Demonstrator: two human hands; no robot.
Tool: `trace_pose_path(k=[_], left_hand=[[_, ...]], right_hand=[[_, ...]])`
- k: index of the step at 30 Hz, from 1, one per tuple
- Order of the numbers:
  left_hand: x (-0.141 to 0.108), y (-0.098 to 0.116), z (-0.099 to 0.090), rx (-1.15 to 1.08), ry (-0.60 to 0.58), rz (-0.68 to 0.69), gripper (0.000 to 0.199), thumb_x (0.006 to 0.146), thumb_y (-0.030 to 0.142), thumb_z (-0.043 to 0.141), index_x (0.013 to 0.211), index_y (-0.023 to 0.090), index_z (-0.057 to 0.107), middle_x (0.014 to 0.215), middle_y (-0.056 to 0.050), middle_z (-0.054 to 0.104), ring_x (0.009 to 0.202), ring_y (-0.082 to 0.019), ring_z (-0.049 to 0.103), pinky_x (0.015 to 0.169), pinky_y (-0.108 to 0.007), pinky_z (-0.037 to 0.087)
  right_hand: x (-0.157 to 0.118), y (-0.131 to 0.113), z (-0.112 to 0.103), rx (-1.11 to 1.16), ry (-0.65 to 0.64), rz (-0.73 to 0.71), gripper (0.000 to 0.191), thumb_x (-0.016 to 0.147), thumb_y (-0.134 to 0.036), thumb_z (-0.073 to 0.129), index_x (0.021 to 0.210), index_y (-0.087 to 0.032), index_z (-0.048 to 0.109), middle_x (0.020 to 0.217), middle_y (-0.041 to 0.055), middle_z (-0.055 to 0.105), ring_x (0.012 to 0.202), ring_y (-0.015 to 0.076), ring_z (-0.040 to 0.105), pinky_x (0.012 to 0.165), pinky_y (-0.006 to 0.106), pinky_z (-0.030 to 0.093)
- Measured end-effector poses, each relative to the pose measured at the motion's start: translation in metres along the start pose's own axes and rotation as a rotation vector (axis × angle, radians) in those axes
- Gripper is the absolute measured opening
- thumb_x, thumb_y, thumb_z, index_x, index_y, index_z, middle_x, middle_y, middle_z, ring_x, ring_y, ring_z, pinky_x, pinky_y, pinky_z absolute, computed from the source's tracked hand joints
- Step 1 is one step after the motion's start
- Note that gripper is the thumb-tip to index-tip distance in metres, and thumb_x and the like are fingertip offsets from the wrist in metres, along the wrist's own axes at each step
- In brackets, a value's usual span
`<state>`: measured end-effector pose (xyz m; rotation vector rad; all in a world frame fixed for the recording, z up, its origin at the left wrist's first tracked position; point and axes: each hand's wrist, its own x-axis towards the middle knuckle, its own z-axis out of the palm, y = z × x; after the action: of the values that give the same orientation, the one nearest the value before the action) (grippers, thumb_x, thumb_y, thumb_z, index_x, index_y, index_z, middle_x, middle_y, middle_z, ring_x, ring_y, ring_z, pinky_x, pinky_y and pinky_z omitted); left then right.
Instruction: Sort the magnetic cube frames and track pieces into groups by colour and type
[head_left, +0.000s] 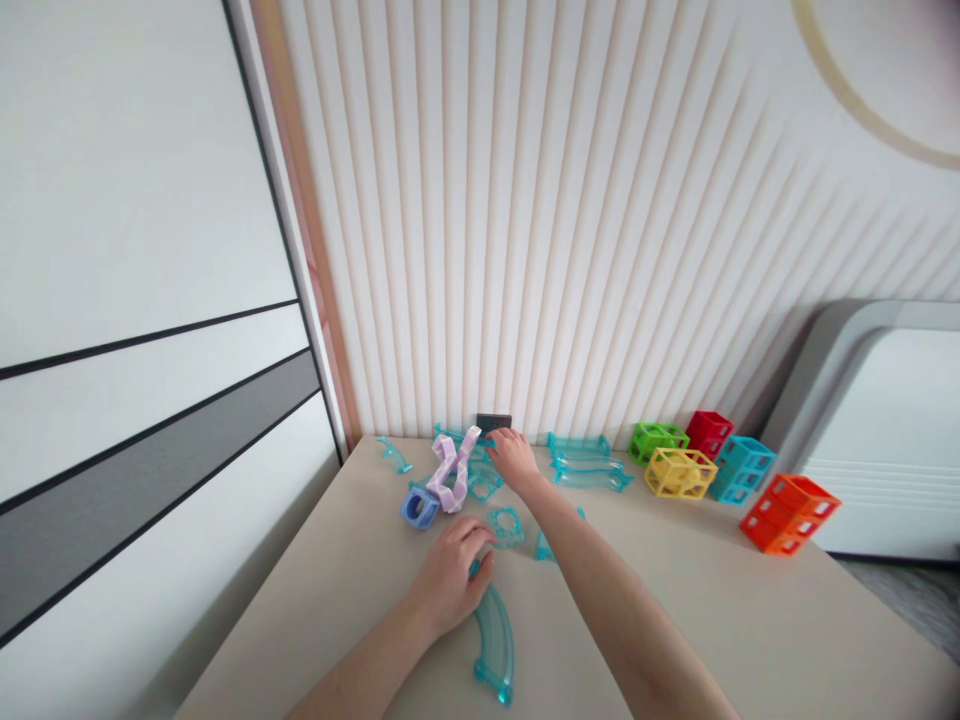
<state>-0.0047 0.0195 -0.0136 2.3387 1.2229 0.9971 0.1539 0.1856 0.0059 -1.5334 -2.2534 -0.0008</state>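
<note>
My left hand (456,572) is closed on the upper end of a curved, see-through teal track piece (496,640), which lies on the table. Farther back, my right hand (514,456) has its bent fingers on a teal track piece (480,442) near the wall; its grip is partly hidden. Between the hands lies a teal ring-like piece (506,526). To the left, a lilac zigzag piece (452,472) stands against a blue cube (419,508) with a round hole. More teal pieces lie beneath and behind the lilac one.
Straight teal tracks (589,465) lie along the wall at right. Farther right stand open-frame blocks: green (658,442), yellow (680,472), red (709,434), blue (741,468) and orange (789,514). A small black box (494,421) sits against the ribbed wall (480,220).
</note>
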Motion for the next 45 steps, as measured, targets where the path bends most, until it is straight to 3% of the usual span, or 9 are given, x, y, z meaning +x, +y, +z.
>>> trace_pose_path(k=[4,8,14,20,26,34,45], left_hand=[[0.0,-0.001,0.001,0.012,0.018,-0.002,0.021,0.09,0.014,0.055,0.105,0.022,0.067,0.108,-0.009,0.068,0.106,-0.025,0.066,0.096,-0.041,0.055],[-0.001,-0.005,0.002,0.038,0.06,0.005,0.022,0.09,0.016,0.055,0.108,0.022,0.066,0.119,-0.011,0.065,0.115,-0.027,0.064,0.101,-0.043,0.053],[-0.001,-0.01,0.005,0.051,0.097,0.009,0.023,0.09,0.016,0.055,0.111,0.023,0.064,0.12,-0.012,0.063,0.119,-0.027,0.063,0.103,-0.046,0.053],[-0.001,-0.009,0.007,0.031,0.105,0.006,0.026,0.088,0.015,0.057,0.111,0.023,0.064,0.118,-0.011,0.064,0.116,-0.027,0.064,0.1,-0.047,0.055],[-0.002,-0.009,0.007,0.023,0.123,0.009,0.024,0.089,0.017,0.057,0.111,0.024,0.065,0.118,-0.01,0.064,0.115,-0.027,0.064,0.1,-0.045,0.055],[-0.002,-0.009,0.007,0.014,0.149,0.02,0.023,0.089,0.016,0.058,0.109,0.024,0.065,0.115,-0.009,0.065,0.113,-0.026,0.065,0.099,-0.045,0.055],[-0.001,-0.01,0.009,0.027,0.126,0.006,0.025,0.09,0.017,0.056,0.113,0.022,0.063,0.116,-0.01,0.065,0.113,-0.026,0.064,0.1,-0.045,0.054]], right_hand=[[-0.006,0.004,-0.001,0.042,-0.013,0.003,0.029,0.098,-0.034,0.062,0.123,-0.018,0.063,0.127,0.0088,0.064,0.109,0.0237,0.065,0.093,0.046,0.055],[-0.013,0.008,-0.005,0.15,0.012,0.054,0.02,0.101,-0.023,0.053,0.118,-0.019,0.063,0.11,0.01,0.073,0.105,0.024,0.068,0.097,0.042,0.048],[-0.019,0.012,-0.005,0.44,0.099,0.175,0.021,0.097,-0.021,0.044,0.115,-0.026,0.054,0.09,0.0039,0.076,0.077,0.021,0.073,0.074,0.031,0.051],[-0.025,0.021,0.002,0.785,0.251,0.342,0.016,0.094,-0.034,0.038,0.106,-0.025,0.045,0.086,0.0014,0.073,0.056,0.0171,0.072,0.058,0.029,0.054],[-0.037,0.024,0.005,1.047,0.373,0.437,0.035,0.086,-0.057,0.048,0.098,-0.025,0.042,0.075,-0.0027,0.069,0.048,0.0163,0.069,0.048,0.027,0.053],[-0.052,0.026,-0.011,1.196,0.49,0.436,0.047,0.08,-0.065,0.059,0.099,-0.025,0.044,0.078,-0.001,0.072,0.05,0.0148,0.066,0.055,0.03,0.056],[-0.069,0.03,-0.042,1.231,0.527,0.363,0.051,0.079,-0.069,0.063,0.099,-0.025,0.044,0.081,-0.0007,0.072,0.053,0.0145,0.064,0.055,0.03,0.054]])
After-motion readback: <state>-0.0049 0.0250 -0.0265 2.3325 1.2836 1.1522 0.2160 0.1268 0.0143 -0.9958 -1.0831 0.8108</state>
